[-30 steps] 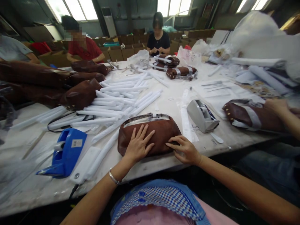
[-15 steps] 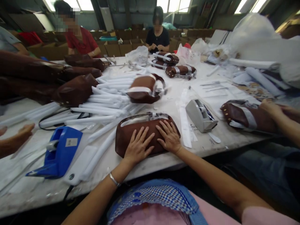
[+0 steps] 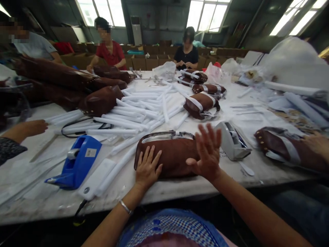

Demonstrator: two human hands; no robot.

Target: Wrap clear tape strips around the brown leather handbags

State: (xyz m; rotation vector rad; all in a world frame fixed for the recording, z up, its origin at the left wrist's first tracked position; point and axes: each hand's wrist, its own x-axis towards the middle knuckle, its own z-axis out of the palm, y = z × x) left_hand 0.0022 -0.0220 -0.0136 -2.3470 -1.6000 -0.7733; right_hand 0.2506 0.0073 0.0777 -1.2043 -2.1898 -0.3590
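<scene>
A brown leather handbag (image 3: 177, 154) lies on the table in front of me, its strap in clear and white wrapping along the far side. Flat on the bag's left part rests my left hand (image 3: 148, 166), fingers spread. My right hand (image 3: 207, 154) is raised at the bag's right end, palm showing and fingers apart, slightly blurred, with nothing in it. Just behind that hand stands a grey tape dispenser (image 3: 232, 142). To the left of the bag are a blue tape dispenser (image 3: 79, 161) and a white power strip (image 3: 99, 178).
White paper rolls (image 3: 133, 113) are heaped beyond the bag. More brown bags (image 3: 102, 101) are piled at the left, and a wrapped bag (image 3: 202, 104) lies farther back. Co-workers' hands reach in at the left (image 3: 33, 129) and right (image 3: 318, 144).
My right hand has lifted off the bag and turned palm outward; my left hand stays on it. The wrapped bag farther back has moved right and come to rest. The view has tilted up.
</scene>
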